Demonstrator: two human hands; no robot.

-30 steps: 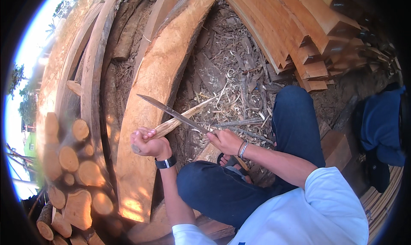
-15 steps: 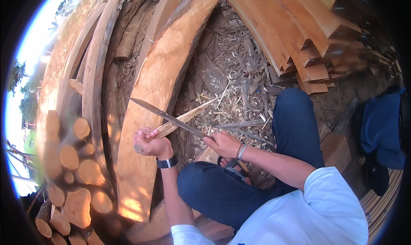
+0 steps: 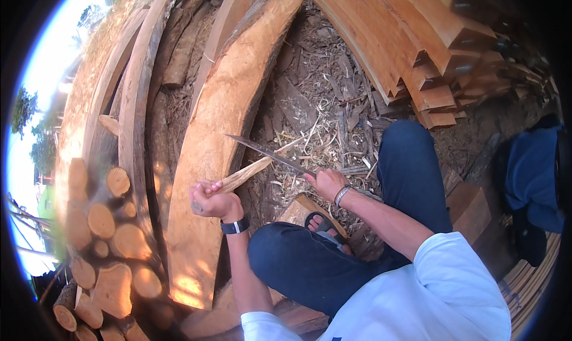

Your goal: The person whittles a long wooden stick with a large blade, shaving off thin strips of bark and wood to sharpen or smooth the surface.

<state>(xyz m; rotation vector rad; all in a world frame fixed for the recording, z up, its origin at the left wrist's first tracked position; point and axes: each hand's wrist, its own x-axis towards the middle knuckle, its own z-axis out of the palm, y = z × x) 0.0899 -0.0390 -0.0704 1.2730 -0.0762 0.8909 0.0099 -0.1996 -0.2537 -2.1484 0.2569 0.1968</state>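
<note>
Wood is everywhere here. The left hand (image 3: 210, 199) is shut tight in a fist around the bottom end of a thin, pale wooden stick (image 3: 245, 174). That stick points up and to the right, over the big curved orange slab of wood (image 3: 220, 132) lying on the ground. The right hand (image 3: 326, 182) is wrapped around the handle of a long, dark metal knife (image 3: 268, 154). Its blade reaches out to the left and lies across the stick, just above the stick's top end.

Pale curly wood shavings (image 3: 322, 139) lie all over the dirt in front of the knees. One foot in a black sandal (image 3: 325, 224) rests on a small wooden block (image 3: 298, 210), just under the right hand.

I think the blade could slip off the thin stick if it is pushed too hard. Then it might slide down toward the left fist, which sits close along the same stick. The stick could also snap, because it looks so thin.
</note>
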